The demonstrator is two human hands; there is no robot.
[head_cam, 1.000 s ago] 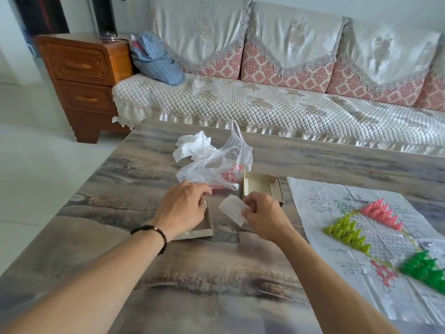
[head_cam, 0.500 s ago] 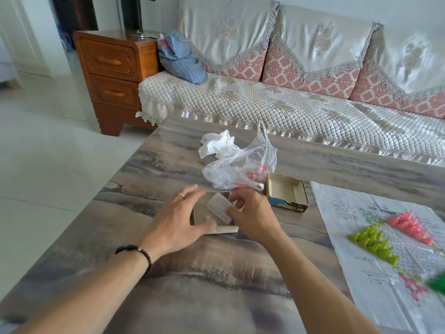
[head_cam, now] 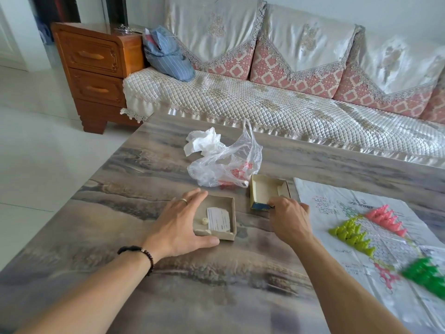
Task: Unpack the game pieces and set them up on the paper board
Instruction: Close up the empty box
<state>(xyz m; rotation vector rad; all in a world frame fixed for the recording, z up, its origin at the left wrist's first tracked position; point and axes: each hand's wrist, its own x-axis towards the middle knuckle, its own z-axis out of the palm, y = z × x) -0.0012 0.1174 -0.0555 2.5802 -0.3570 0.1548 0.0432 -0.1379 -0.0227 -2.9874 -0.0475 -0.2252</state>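
Observation:
A shallow cardboard box tray (head_cam: 230, 214) lies on the table with a white paper slip (head_cam: 219, 219) and a small pale die (head_cam: 204, 221) inside. My left hand (head_cam: 179, 227) rests spread against its left side, thumb along the front edge. My right hand (head_cam: 287, 216) grips the near corner of the other box half (head_cam: 266, 189), which is empty with a blue outside. The paper board (head_cam: 337, 203) lies to the right, holding pink pieces (head_cam: 385, 216), yellow-green pieces (head_cam: 350, 235) and dark green pieces (head_cam: 426, 271).
A clear plastic bag (head_cam: 226, 165) with red pieces inside and a crumpled white tissue (head_cam: 203, 141) sit behind the boxes. A quilted sofa (head_cam: 265, 102) runs along the table's far edge. A wooden drawer cabinet (head_cam: 96, 66) stands at the far left.
My right hand has left the paper slip in the tray and moved right onto the other box half. My left hand has stayed at the tray. The camera has swung left.

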